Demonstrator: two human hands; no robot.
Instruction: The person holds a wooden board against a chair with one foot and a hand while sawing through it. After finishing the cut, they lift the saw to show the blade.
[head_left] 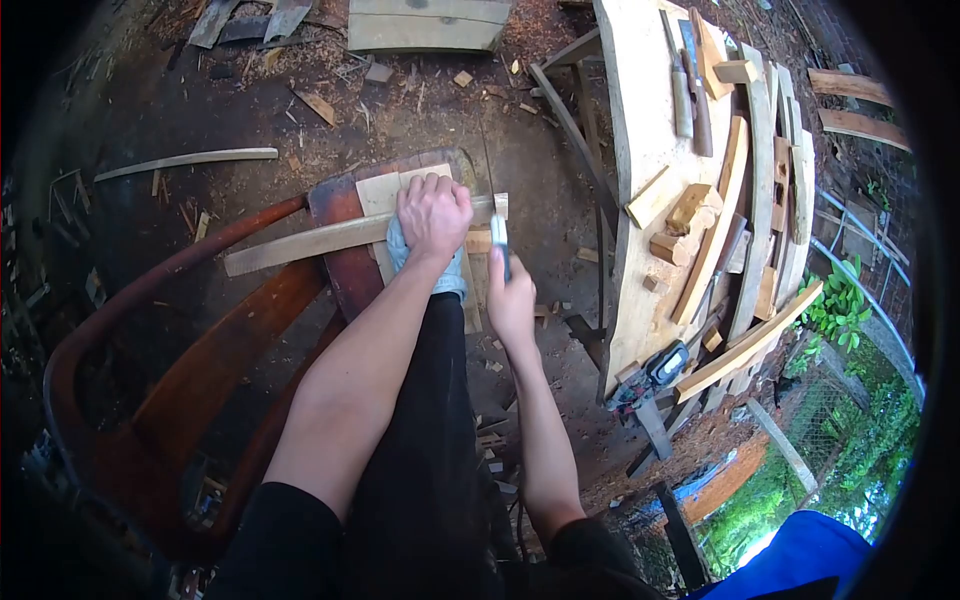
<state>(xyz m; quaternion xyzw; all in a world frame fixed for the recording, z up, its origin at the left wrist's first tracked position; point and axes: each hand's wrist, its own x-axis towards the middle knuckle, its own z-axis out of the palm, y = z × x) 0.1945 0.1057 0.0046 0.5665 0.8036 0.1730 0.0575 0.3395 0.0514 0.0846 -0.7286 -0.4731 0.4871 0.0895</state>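
A long pale wooden strip (320, 243) lies across a dark red-brown chair seat (345, 280), over a flat pale board (378, 192). My left hand (434, 215) is closed, pressing down on the strip and on a light blue cloth item (398, 245) beneath it. My right hand (512, 300) is wrapped round the handle of a saw (499, 232), close to the strip's right end. The saw's thin blade points away from me and is hard to make out.
At the right, a workbench (628, 130) bears curved wooden strips (722, 215), wood blocks (690, 210), chisels (683, 100) and a clamp-like tool (665, 365). The chair's curved back (80, 320) rises at the left. Wood scraps litter the ground.
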